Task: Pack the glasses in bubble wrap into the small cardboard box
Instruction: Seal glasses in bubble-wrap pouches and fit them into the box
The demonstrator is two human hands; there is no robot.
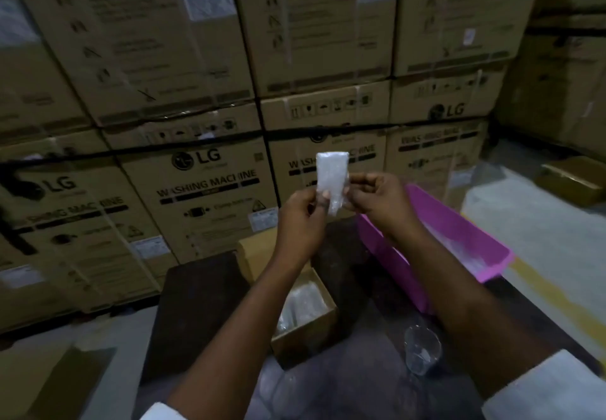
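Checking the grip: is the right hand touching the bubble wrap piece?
Touching. The head view shows the right hand pinching the bubble wrap piece at its edge.

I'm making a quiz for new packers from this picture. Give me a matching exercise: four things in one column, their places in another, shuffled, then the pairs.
Things
1. bubble wrap piece
2. small cardboard box
3. pink tray
4. bare glass

Places
A. on the dark table, far right
B. held up by both hands
C. under the left forearm
D. near edge, under the right forearm

Pairs: 1-B, 2-C, 3-A, 4-D
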